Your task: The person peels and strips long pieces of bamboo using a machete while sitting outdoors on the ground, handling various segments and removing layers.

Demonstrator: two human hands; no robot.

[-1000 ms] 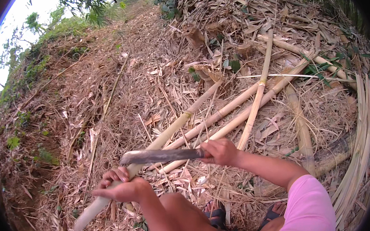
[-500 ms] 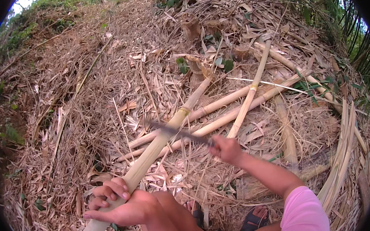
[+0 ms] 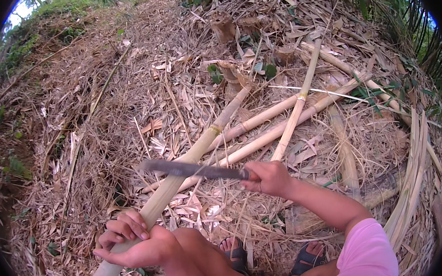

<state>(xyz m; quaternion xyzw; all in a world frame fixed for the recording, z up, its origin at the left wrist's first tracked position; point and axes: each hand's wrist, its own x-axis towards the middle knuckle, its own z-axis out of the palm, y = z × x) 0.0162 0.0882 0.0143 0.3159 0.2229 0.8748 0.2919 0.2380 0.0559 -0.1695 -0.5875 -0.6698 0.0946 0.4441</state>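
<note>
A long peeled bamboo pole (image 3: 156,205) slants from the lower left up toward a cut bamboo stump (image 3: 230,76). Its lower part rests in my left hand (image 3: 136,243), palm up, with the fingers curled round it. My right hand (image 3: 267,178) grips the handle of a machete (image 3: 197,170). The dark blade lies across the pole, a little beyond my left hand, its tip pointing left. Whether the edge bites into the pole I cannot tell.
More bamboo poles (image 3: 263,142) lie crossed on the leaf litter ahead. At the right are a bundle of split strips (image 3: 410,170) and a weathered log (image 3: 310,219). My sandalled feet (image 3: 309,258) are below. Green stalks (image 3: 426,44) stand at the far right.
The machete has come along the pole toward my left hand, and the blade now lies flatter across it. My right hand has shifted slightly left. My left hand keeps its grip.
</note>
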